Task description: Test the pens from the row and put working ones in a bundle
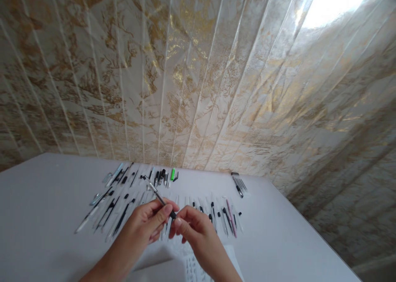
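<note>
A pen (155, 190) with a clear upper barrel and a black lower end slants up to the left over the table. My left hand (149, 221) grips it around the middle, thumb on top. The fingers of my right hand (195, 226) are pinched together at the pen's black lower end; whether they also hold a small part is hidden. Behind and beside both hands lie many pens and pen parts. Just past my right hand is a pink pen (231, 218) among clear barrels and black caps.
A white table (278, 232) spreads out below me, its far edge against a gold-patterned covering (185, 88). A green highlighter (173, 174) lies near the back. Thin refills (239, 183) are grouped at the back right. Sheets with handwriting (193, 269) lie in front.
</note>
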The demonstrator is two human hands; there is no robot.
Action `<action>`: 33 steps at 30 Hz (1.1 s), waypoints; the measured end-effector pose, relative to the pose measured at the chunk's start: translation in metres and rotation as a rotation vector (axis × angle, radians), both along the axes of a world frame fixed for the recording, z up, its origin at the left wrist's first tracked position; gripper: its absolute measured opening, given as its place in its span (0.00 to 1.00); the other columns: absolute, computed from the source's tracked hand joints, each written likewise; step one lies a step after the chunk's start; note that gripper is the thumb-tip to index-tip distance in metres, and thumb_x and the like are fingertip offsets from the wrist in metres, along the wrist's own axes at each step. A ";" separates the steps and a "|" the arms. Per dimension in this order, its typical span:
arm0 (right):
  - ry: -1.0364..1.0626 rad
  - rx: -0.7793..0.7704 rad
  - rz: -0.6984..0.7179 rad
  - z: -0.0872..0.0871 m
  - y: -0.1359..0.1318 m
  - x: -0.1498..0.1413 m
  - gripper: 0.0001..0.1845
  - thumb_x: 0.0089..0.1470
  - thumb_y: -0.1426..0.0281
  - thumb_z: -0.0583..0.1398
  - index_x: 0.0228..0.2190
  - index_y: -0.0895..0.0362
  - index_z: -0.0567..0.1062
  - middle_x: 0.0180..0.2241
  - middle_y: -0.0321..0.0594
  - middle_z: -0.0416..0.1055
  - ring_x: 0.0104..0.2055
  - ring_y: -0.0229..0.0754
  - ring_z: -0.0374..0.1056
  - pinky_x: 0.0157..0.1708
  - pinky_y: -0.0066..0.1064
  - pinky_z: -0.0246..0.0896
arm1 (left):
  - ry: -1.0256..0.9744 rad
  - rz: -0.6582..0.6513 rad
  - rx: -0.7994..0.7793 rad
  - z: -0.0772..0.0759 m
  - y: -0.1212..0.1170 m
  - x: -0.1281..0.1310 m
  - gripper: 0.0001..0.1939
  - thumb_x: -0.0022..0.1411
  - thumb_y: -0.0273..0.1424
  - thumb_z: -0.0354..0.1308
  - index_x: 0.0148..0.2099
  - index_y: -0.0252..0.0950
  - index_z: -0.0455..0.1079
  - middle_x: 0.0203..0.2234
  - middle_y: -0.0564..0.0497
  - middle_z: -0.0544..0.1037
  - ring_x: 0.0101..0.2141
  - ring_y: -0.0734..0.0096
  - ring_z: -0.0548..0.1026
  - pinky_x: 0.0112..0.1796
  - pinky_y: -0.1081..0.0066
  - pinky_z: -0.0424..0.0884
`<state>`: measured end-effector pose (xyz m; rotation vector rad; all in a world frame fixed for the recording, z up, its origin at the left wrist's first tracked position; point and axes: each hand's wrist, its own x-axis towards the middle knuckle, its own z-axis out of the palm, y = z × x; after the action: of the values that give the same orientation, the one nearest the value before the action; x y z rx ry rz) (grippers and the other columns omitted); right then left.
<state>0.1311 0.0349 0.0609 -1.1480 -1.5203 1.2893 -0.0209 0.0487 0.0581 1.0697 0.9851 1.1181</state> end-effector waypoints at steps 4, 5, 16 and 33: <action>-0.202 0.230 -0.151 0.001 -0.002 0.007 0.11 0.52 0.62 0.65 0.26 0.56 0.73 0.28 0.34 0.62 0.33 0.40 0.59 0.35 0.29 0.52 | 0.169 -0.083 0.109 -0.003 0.003 0.002 0.22 0.55 0.49 0.63 0.39 0.35 0.78 0.18 0.54 0.70 0.17 0.77 0.57 0.19 0.75 0.52; -0.198 0.212 -0.172 0.000 -0.001 0.011 0.12 0.52 0.62 0.65 0.24 0.56 0.73 0.26 0.33 0.61 0.32 0.40 0.58 0.34 0.30 0.51 | 0.211 -0.096 0.160 -0.004 0.009 0.003 0.22 0.56 0.48 0.62 0.44 0.36 0.77 0.21 0.53 0.71 0.19 0.75 0.61 0.21 0.75 0.57; 0.301 -0.248 -0.316 -0.028 -0.011 0.069 0.16 0.47 0.57 0.67 0.24 0.58 0.82 0.26 0.39 0.71 0.28 0.38 0.53 0.32 0.30 0.51 | 0.822 -0.153 0.588 0.006 0.156 0.030 0.15 0.64 0.42 0.58 0.39 0.34 0.75 0.36 0.50 0.78 0.40 0.62 0.75 0.44 0.61 0.70; -0.125 -0.106 -0.428 -0.031 -0.046 0.075 0.12 0.49 0.61 0.62 0.33 0.52 0.83 0.29 0.40 0.71 0.35 0.46 0.66 0.37 0.32 0.60 | 1.319 -0.200 0.728 -0.038 0.192 0.035 0.11 0.65 0.35 0.59 0.46 0.35 0.72 0.46 0.47 0.75 0.48 0.59 0.73 0.50 0.52 0.68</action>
<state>0.2064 -0.0112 0.0304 -1.5481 -1.2123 1.0290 0.0145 0.2408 0.0196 2.5890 1.4118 0.4782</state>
